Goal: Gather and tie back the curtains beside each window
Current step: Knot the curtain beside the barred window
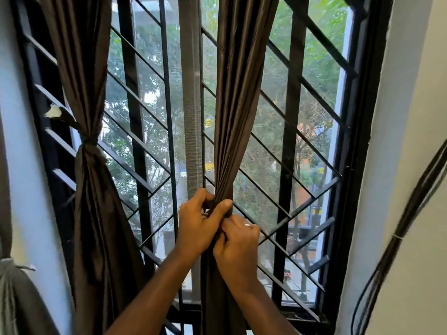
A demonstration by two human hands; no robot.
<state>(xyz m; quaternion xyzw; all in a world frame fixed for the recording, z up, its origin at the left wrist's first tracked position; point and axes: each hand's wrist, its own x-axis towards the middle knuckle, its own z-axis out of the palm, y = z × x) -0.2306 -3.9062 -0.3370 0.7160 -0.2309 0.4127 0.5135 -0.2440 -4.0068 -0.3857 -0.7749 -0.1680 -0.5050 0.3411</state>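
Observation:
A dark brown curtain (238,97) hangs in the middle of the window, bunched into a narrow bundle at waist height. My left hand (200,224) grips the bundle from the left, thumb laid across its front. My right hand (238,247), with a ring on one finger, grips the same bundle just below and to the right. A second brown curtain (84,76) on the left is gathered and held by a tie (87,141) fastened to the grille.
Behind the curtains stands a black window grille (294,117) with diagonal bars and a mesh screen. A white wall (406,141) runs along the right, with black cables (396,238) down it. A grey tied curtain (9,286) shows at the lower left corner.

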